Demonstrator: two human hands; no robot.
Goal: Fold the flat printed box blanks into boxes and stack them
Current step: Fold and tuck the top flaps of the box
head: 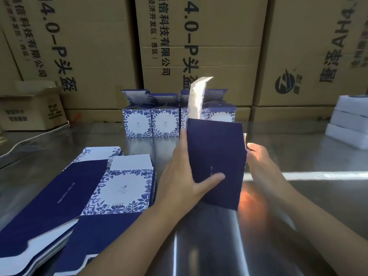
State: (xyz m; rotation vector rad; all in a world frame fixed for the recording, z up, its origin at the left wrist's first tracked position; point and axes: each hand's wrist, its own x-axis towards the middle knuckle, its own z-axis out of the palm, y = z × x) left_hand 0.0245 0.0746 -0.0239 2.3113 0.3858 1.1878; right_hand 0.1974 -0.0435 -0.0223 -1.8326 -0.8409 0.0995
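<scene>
We've got the half-formed box (216, 156) upright over the middle of the surface (298, 196), left hand (179, 176) gripping its left edge, thumb across the near face, right hand (260, 162) at its right side (grip too blurry to tell), so we'd square the walls before tucking that raised white flap (197, 96).

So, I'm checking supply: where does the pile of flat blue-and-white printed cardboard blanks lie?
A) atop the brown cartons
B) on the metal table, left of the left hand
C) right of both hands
B: the pile of flat blue-and-white printed cardboard blanks lies on the shiny metal table, left of the left hand gripping the dark blue box.
</scene>
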